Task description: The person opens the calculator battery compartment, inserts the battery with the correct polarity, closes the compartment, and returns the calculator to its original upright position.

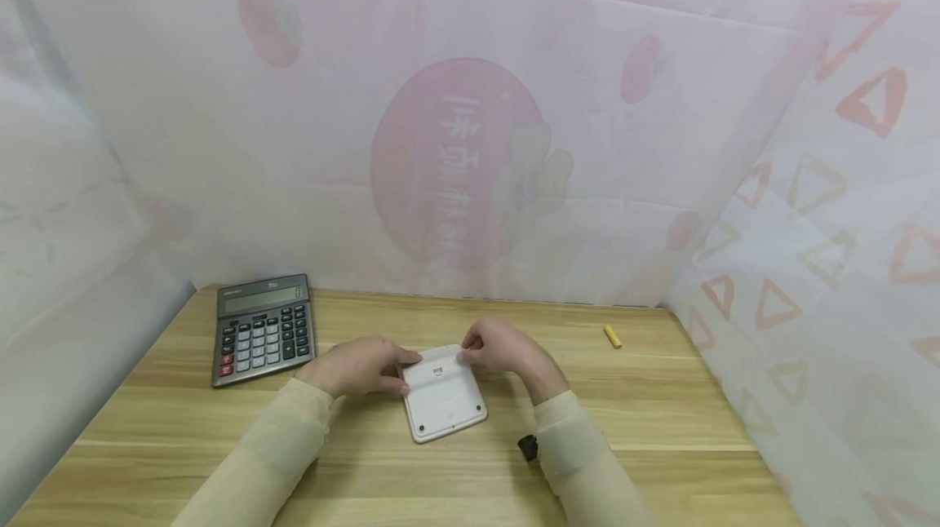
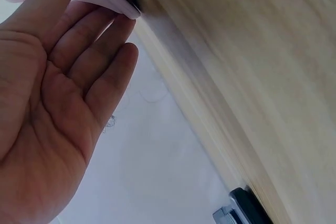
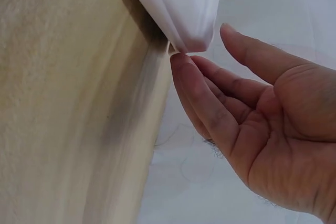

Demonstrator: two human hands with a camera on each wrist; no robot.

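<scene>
A pale pink calculator lies back side up over the table, with small dark feet at its near corners and a small latch mark near its raised far end. My left hand grips its left edge, thumb on the back; in the left wrist view the fingers reach below the edge. At the far right corner, my right hand holds on, its thumb over the back. The right wrist view puts the right fingertips right at the underside of that corner. The calculator's front is hidden.
A larger grey desk calculator sits at the table's back left, keys up. Toward the back right lies a small yellow cylinder, like a battery. Printed cloth hangs behind the wooden table and along both sides.
</scene>
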